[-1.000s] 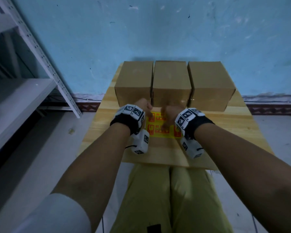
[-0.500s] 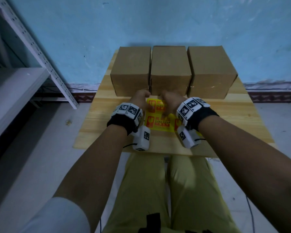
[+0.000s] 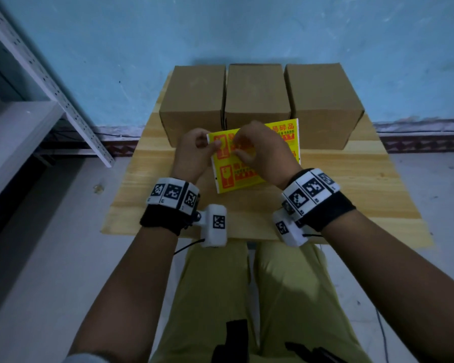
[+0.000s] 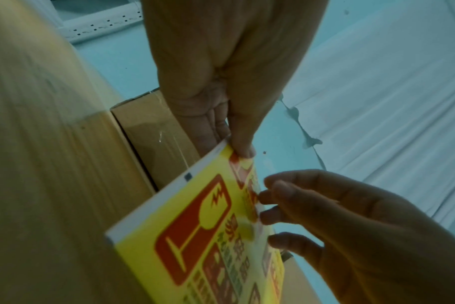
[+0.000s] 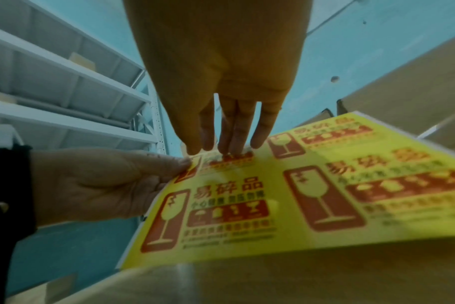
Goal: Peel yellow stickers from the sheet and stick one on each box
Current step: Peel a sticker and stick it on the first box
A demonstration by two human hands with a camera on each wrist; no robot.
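Observation:
Three plain cardboard boxes stand in a row at the back of the wooden table (image 3: 351, 179): left box (image 3: 194, 98), middle box (image 3: 257, 93), right box (image 3: 325, 100). None of their visible faces carries a sticker. The yellow sticker sheet (image 3: 236, 179) with red fragile marks is lifted off the table and tilted up in front of the boxes. My left hand (image 3: 212, 146) pinches its upper left corner between thumb and fingers (image 4: 240, 152). My right hand (image 3: 236, 150) has its fingertips (image 5: 234, 152) on the top-left sticker, and its fingers curl at the sheet's (image 4: 208, 236) edge.
White metal shelving (image 3: 50, 82) stands at the left beside the table. A blue wall rises right behind the boxes. My legs in khaki trousers (image 3: 215, 297) sit under the table's front edge. Bare wood shows on the table to the right of the sheet.
The sheet lay flat on the table under both hands a second ago. Both hands have since lifted it and tilted it up toward me.

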